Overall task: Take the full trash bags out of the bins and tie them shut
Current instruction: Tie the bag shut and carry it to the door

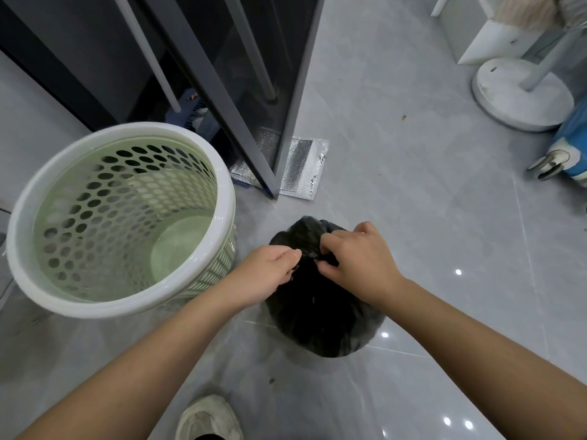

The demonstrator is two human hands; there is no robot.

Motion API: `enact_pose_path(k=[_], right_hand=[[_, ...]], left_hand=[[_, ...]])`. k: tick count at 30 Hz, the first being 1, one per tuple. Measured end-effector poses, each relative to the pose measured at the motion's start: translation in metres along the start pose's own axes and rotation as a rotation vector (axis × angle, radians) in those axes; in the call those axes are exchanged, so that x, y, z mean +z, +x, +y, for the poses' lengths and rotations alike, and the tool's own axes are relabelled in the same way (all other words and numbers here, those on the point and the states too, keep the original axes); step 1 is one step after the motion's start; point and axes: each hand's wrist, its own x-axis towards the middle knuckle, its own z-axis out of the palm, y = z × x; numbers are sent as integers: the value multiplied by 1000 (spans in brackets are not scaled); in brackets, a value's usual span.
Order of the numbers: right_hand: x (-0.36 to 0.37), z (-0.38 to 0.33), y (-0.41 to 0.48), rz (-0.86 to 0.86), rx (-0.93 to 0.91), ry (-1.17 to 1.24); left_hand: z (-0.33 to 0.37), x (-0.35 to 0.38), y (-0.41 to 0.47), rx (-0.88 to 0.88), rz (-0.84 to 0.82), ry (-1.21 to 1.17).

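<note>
Tying off the black trash bag on the floor.
My left hand and right hand pinch its gathered neck between them; bag directly beneath.

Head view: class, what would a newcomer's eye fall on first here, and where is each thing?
The left hand and right hand pinch the gathered top of a black bag that sits on the grey floor, just below centre. Left of it stands a green bin with a white rim, with no liner in it. A silver pouch lies on the floor beyond the bag.
</note>
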Motion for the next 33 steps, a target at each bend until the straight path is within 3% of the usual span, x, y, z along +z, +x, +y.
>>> enact_pose_path(k=[9,20,25,33], right_hand=[[1,2,4,49,60,-151],[2,3,4,124,117,-50],[3,1,3,112,-43,101],[5,4,5,87,13,30]], left_hand=[[9,-1,2,30,9,42],[12,-3,3,39,16,74],[15,-4,3,30,15,69],[19,-6,8,12,21,23]])
